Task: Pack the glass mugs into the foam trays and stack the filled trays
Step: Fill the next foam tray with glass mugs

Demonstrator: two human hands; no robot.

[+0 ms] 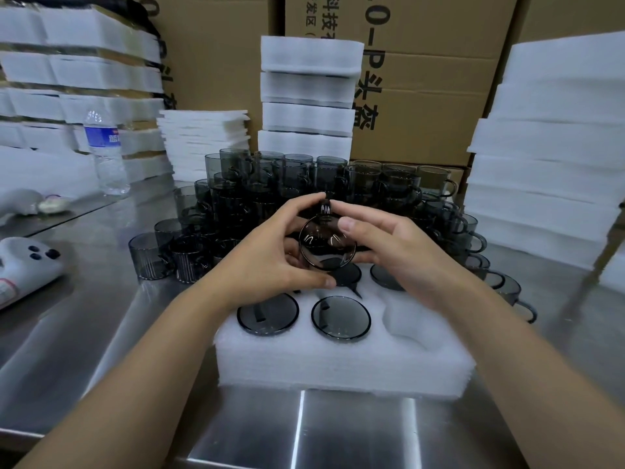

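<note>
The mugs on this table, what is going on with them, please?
A person holds one dark glass mug between the left hand and the right hand, above a white foam tray on the steel table. Several tray pockets already hold mugs; the near right pocket is empty. Many unpacked mugs stand piled behind the tray.
</note>
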